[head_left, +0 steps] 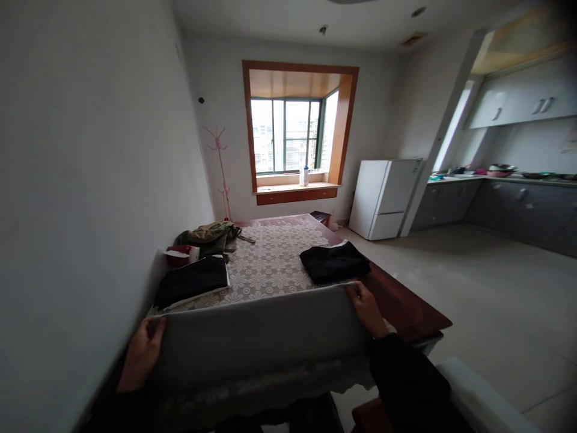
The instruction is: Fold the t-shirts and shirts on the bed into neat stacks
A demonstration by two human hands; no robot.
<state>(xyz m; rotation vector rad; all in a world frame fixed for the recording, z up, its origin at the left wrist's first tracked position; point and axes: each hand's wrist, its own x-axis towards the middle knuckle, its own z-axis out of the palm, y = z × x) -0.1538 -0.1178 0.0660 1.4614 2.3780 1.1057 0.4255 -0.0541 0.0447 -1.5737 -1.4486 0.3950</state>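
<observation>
Across the near edge of the table (406, 307) a grey cloth (256, 337) is stretched flat between two hands, its upper hem level and taut, its lower part hanging over the table front twd. the viewer. L. hand (142, 355) grips the cloth's upper left corner — fingers curled round the hem, thumb on the near face. R. hand (367, 310) pinches the upper right corner, fingers closed on the edge, dark sleeve (406, 379) running back to the lower right. Both hands thus hold the same cloth, well apart, one at each end.

Behind the cloth lies a lace-pattern table cover (270, 264). On it, left: a folded dark garment (193, 279) resting on a white layer. Right: a second folded black garment (334, 261), just beyond the r. hand. Far left corner: a heap of olive-green clothing (211, 236), w/ a red-and-white item (180, 254) beside it — kind cannot be told.

Background: bay window (293, 135) w/ wooden frame, a bottle (305, 175) on its sill; pink coat stand (220, 174) by the wall; white fridge (383, 197); kitchen counter (505, 177) at far right.
</observation>
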